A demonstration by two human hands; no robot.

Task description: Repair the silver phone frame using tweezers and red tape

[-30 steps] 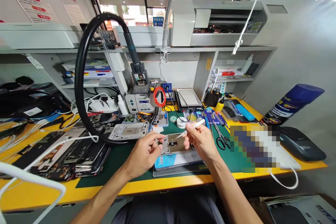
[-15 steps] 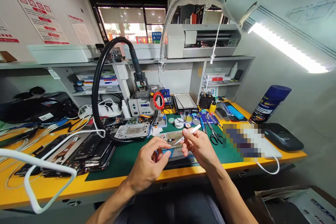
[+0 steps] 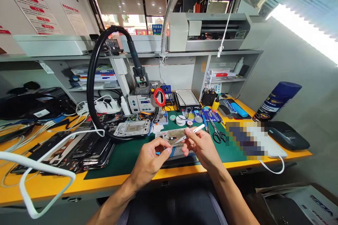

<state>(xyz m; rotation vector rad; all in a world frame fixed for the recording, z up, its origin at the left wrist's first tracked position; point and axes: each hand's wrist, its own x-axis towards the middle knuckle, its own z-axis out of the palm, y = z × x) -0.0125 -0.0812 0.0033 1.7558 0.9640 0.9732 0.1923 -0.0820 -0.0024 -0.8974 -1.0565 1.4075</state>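
My right hand (image 3: 202, 146): fingers clamped on tweezers (image 3: 197, 129) | my left hand (image 3: 148, 163): fingers pinched together | phone frame (image 3: 173, 135) just beyond fingertips

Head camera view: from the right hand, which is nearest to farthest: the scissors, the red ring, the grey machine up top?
1. Scissors, on the green mat just right of the right hand, which holds tweezers.
2. Red ring, farther back and left.
3. Grey machine, high on the top shelf.

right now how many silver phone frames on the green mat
2: one frame by the black hose, one frame under the tweezers in the right hand. The stacked phones at left may hide more.
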